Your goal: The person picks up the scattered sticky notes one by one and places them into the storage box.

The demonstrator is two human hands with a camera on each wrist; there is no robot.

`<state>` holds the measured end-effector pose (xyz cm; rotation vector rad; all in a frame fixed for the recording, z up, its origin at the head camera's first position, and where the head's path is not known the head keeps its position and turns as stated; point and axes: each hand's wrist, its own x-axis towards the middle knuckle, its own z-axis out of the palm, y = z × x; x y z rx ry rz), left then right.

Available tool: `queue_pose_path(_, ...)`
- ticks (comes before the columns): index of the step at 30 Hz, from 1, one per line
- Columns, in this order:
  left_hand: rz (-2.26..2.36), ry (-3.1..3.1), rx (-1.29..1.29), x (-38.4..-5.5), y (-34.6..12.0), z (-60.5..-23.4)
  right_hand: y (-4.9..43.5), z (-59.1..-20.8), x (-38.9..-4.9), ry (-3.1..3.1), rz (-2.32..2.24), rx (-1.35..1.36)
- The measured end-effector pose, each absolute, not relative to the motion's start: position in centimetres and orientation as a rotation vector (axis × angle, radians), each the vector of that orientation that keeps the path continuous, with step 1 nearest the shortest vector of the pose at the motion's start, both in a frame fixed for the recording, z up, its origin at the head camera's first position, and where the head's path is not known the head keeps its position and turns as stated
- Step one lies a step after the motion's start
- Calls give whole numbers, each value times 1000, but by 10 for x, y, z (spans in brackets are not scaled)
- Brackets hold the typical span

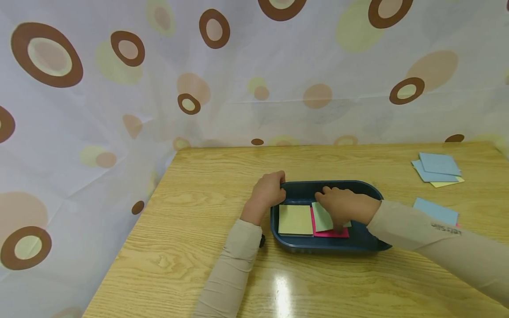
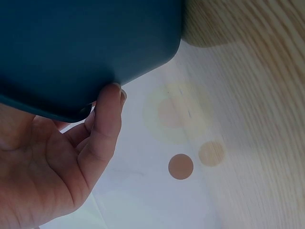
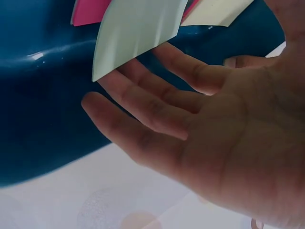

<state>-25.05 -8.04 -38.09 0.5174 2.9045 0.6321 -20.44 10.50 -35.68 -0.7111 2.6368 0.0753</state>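
A dark blue plastic tray [image 1: 330, 249] sits on the table. My left hand [image 1: 266, 192] grips its left end at the far corner. In the left wrist view, a finger [image 2: 107, 114] presses the tray's outer wall. Inside, a pale yellow stack of sticky notes [image 1: 295, 219] lies at the left, beside bright pink notes [image 1: 334, 234]. Over the pink ones, my right hand [image 1: 347, 205] holds pale green sticky notes [image 1: 322, 217], fingers at the far edge and thumb near the front edge. The green notes [image 3: 138, 36] look bowed in the right wrist view.
Right of the tray, light blue notes [image 1: 439, 164] overlap a pale yellow one [image 1: 449, 182]. Closer in, another blue note [image 1: 435, 211] lies with pink showing at its corner, partly behind my right sleeve [image 1: 429, 238]. A patterned curtain [image 1: 254, 115] hangs behind the wooden table [image 1: 191, 221].
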Motion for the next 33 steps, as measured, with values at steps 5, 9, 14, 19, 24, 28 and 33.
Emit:
queue_pose_path(5,628,2903,512,-250,-80,-381,104,-360,-204,2623,104,-697)
queue_pose_path(9,631,2898,515,-250,-80,-381,104,-362,-205,2611,90,-704)
queue_pose_path(14,643,2896,522,-251,-80,-381,104,-362,-207,2594,59,-710)
queue_pose_path(19,653,2891,530,-252,-81,-383,103,-364,-205,2579,37,-728)
queue_pose_path(24,653,2885,525,-252,-81,-385,102,-367,-204,2561,27,-731)
queue_pose_path(28,646,2891,520,-252,-81,-384,100,-369,-204,2554,44,-717)
queue_pose_path(33,641,2898,513,-252,-81,-383,99,-372,-205,2557,73,-706)
